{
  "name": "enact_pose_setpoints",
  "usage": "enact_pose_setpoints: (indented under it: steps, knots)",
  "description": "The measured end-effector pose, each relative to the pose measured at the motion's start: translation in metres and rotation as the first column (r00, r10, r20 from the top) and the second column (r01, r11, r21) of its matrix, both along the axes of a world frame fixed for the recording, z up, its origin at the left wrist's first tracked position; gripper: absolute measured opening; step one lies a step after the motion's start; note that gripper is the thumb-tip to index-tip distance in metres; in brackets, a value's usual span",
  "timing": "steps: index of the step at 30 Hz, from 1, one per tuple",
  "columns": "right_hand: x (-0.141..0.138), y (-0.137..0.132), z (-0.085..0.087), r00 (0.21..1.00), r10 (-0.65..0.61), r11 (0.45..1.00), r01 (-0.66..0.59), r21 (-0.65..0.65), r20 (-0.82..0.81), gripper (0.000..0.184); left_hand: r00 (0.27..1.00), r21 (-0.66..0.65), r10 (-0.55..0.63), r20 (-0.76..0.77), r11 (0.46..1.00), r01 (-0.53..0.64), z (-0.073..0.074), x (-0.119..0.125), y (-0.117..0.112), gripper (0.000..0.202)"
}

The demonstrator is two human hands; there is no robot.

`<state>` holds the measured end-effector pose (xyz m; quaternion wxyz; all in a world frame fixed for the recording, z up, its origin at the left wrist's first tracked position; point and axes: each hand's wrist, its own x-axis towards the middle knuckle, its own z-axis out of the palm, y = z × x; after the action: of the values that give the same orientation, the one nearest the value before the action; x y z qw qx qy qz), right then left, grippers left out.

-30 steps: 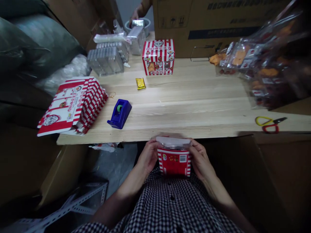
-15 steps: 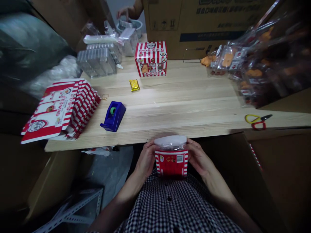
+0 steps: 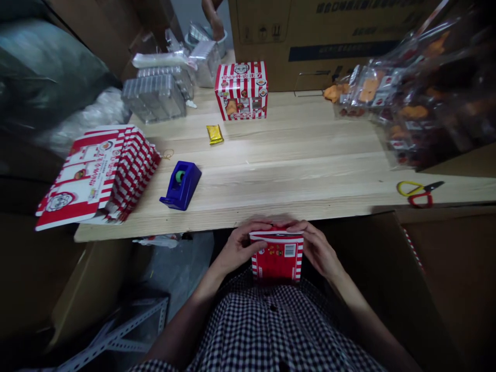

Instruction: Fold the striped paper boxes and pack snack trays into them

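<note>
Close to my body, in front of the table's edge, I hold a red-and-white striped box (image 3: 276,261) between both hands. Its printed side with a barcode faces me, and the top flap is folded down almost flat, with a narrow dark gap under its edge. My left hand (image 3: 244,245) grips the box's left side, thumb on the printed face and fingers over the top. At the right side, my right hand (image 3: 315,245) is wrapped round the corner, its fingers lying on the flap.
On the table (image 3: 294,155) stand a finished-looking striped box (image 3: 242,92), a yellow sachet (image 3: 214,134), a blue tape dispenser (image 3: 181,186), flat striped cartons (image 3: 96,175), clear plastic trays (image 3: 153,98), scissors (image 3: 420,192) and bagged orange toys (image 3: 411,111). Another person's hand (image 3: 214,20) is at the back.
The box's white flap stood up before, with clear plastic showing beneath; now it is folded down. My hands have shifted up over the top. The other person's hand has moved.
</note>
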<state>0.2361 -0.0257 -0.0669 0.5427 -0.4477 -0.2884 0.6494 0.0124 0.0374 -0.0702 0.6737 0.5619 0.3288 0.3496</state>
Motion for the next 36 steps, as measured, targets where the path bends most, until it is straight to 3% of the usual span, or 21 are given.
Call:
enact_pose_setpoints:
  steps: [4,10,14,18,23,26,31,36]
  knots:
    - [0.000,0.004,0.003,0.995,0.033,0.999,-0.035,0.015,0.097,0.020,0.993,-0.005,0.103,-0.057,0.995,-0.104,0.001,0.006,0.003,0.023]
    - [-0.010,0.041,0.023,0.998,0.050,0.996,-0.053,0.078,0.040,0.020,0.994,0.077,0.094,-0.056,0.993,-0.089,0.031,-0.006,0.033,0.024]
    - [-0.026,0.040,0.001,0.996,0.068,0.997,-0.071,0.040,0.062,0.017,0.988,0.022,0.102,-0.118,0.995,-0.100,0.018,-0.023,0.029,0.019]
    - [-0.027,0.030,-0.015,0.975,0.138,0.982,-0.157,0.102,0.176,0.016,0.978,0.038,0.097,-0.182,0.995,-0.092,0.006,-0.038,0.018,0.020]
    - [-0.015,0.042,0.012,0.915,0.289,0.938,-0.329,0.106,0.281,0.014,0.983,-0.126,-0.007,-0.186,0.992,-0.017,0.031,-0.046,0.025,0.018]
    - [-0.015,0.052,0.026,0.903,0.333,0.926,-0.367,0.087,0.270,0.008,0.971,-0.125,-0.097,-0.216,0.990,0.071,0.043,-0.047,0.034,0.018]
    - [-0.021,0.061,0.025,0.890,0.390,0.918,-0.394,-0.032,0.236,0.019,0.964,-0.063,-0.102,-0.245,0.994,0.090,0.048,-0.046,0.045,0.021]
    - [-0.020,0.065,0.019,0.898,0.352,0.932,-0.363,-0.006,0.264,0.016,0.973,-0.037,-0.033,-0.228,0.999,0.025,0.046,-0.042,0.047,0.015]
